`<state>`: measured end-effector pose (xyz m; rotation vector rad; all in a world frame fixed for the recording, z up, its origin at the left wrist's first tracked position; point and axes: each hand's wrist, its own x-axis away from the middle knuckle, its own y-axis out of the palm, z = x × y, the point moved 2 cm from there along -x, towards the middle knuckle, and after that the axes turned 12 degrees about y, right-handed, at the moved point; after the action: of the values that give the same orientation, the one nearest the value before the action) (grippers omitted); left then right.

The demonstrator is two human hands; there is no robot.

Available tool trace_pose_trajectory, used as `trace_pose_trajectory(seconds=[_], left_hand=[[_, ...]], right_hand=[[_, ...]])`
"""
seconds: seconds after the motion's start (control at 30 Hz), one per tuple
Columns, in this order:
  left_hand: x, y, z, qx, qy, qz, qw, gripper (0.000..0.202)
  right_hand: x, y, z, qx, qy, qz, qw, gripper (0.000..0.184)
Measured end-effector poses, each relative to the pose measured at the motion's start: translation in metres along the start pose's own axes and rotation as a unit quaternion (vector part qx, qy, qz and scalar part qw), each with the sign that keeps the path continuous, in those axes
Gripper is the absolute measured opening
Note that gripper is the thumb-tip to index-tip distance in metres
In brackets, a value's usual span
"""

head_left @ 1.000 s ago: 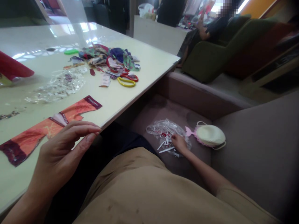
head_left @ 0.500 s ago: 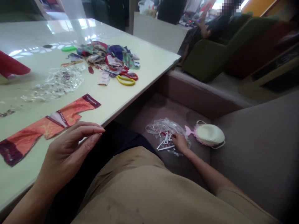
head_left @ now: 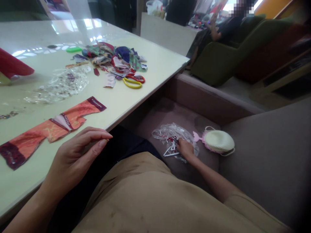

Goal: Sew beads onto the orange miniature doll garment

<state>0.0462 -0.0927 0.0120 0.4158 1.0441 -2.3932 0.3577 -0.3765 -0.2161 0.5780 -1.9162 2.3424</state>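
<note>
My left hand (head_left: pixel 80 155) hovers at the table's near edge, its thumb and fingertips drawn together in a pinch. Anything between those tips is too small to make out. Just beyond it lies a flat orange and maroon fabric piece (head_left: pixel 40 132) with a pale zipper-like inset. On the seat to the right, a crumpled clear plastic bag (head_left: pixel 175 129) holds thin white strips (head_left: pixel 170 149) and red bits. My right hand (head_left: pixel 186 149) reaches into it with curled fingers. What they grip is hidden.
A cream shell-shaped pouch (head_left: pixel 220 141) with pink trim rests beside the bag. On the table (head_left: pixel 160 61) are scissors (head_left: pixel 132 82) with red and yellow handles, a fabric scrap heap (head_left: pixel 116 56) and clear plastic with small bits (head_left: pixel 63 84). A person (head_left: pixel 224 29) sits beyond.
My right hand has shifted slightly left, further over the strips, with its fingers more curled. My left hand keeps its pose; the view has moved a little.
</note>
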Motion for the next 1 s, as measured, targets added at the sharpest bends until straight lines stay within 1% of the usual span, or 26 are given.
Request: trace_pose_trajectory(seconds=[0.23,0.43,0.73,0.87,1.0], left_hand=[[0.001,0.002,-0.004,0.000,0.005,0.008,1.000,0.013],[0.001,0.003,-0.006,0.002,0.003,0.003,1.000,0.014],[0.005,0.005,-0.010,0.018,-0.017,0.000,1.000,0.014],[0.007,0.004,-0.011,0.021,-0.042,-0.011,0.999,0.015],[0.009,0.005,-0.013,0.026,-0.057,-0.016,0.998,0.015]], right_hand=[[-0.005,-0.002,0.007,0.012,-0.015,-0.024,1.000,0.035],[-0.009,-0.006,0.009,0.004,-0.012,-0.042,0.999,0.034],[-0.017,-0.005,0.005,0.002,0.011,-0.041,0.999,0.033],[-0.020,-0.006,0.004,-0.001,0.022,-0.040,0.999,0.033],[-0.023,-0.008,0.003,-0.017,0.012,-0.025,0.999,0.033]])
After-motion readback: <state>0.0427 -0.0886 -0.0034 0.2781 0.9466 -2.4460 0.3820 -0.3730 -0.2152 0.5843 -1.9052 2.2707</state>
